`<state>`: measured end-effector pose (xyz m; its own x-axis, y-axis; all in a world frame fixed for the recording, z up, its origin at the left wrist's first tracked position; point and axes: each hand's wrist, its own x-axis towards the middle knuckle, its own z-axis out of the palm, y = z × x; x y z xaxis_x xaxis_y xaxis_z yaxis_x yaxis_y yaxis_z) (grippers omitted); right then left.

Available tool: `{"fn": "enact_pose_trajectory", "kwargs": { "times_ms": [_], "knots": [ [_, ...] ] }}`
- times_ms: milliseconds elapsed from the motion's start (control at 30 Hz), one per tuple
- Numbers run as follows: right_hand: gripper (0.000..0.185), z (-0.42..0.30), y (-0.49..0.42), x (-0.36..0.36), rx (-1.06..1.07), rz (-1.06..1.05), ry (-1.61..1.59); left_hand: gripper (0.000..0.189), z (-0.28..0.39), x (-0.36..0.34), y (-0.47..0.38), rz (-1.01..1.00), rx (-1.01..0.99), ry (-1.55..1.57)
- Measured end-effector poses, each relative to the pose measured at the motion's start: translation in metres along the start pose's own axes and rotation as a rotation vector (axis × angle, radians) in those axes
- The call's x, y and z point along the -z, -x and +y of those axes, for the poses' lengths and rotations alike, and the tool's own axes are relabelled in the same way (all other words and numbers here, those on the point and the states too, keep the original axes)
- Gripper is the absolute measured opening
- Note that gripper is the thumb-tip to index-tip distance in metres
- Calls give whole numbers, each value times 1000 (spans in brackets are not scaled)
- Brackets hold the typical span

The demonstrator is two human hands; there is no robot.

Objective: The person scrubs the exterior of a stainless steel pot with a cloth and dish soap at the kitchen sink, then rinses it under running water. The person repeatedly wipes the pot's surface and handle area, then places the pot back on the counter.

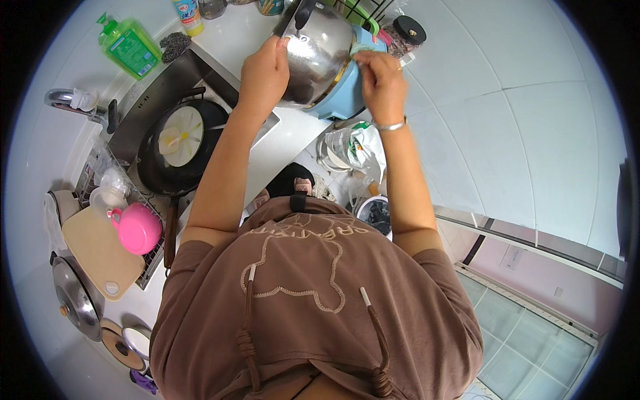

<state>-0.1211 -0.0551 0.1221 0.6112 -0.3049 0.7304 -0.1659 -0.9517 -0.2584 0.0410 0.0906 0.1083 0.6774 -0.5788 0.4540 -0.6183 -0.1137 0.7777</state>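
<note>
My left hand grips the edge of a shiny steel pot with a black handle, tilted at the top centre. Against the pot's far side, the bent fingers of my right hand pinch a blurred pale green item; its kind is unclear. The pot hides part of a light blue appliance under and beside it. To the left, a black wok lies in the steel sink, with a white flower-patterned plate in it.
A green pump bottle, steel scourer and faucet edge the sink. A rack bears a pink cup and cutting board. A black-lidded jar stands right of the appliance; a bin is on the floor.
</note>
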Motion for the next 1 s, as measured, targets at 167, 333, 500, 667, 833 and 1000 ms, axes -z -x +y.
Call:
{"fn": "enact_pose_trajectory", "kwargs": {
  "times_ms": [167, 333, 500, 667, 833, 1000],
  "knots": [
    [25, -28, 40, 10, 115, -211, -140, 29, -2, 1, -1, -40, 24, 18],
    [16, 16, 10, 6, -121, -18, -190, 30, 1, 0, -1, -18, 20, 10],
    [16, 17, 3, 8, -115, -24, -136, 28, 3, 0, -1, -31, 52, -6],
    [23, -23, 35, 22, 111, -307, -212, 28, 1, 0, -2, -16, 19, 18],
    [15, 25, 8, 16, -257, -30, -171, 29, 3, -3, -4, -24, -4, -24],
    [18, 40, -3, 11, -148, -54, -68, 33, 7, 0, -15, -37, -20, -53]
  ]
}}
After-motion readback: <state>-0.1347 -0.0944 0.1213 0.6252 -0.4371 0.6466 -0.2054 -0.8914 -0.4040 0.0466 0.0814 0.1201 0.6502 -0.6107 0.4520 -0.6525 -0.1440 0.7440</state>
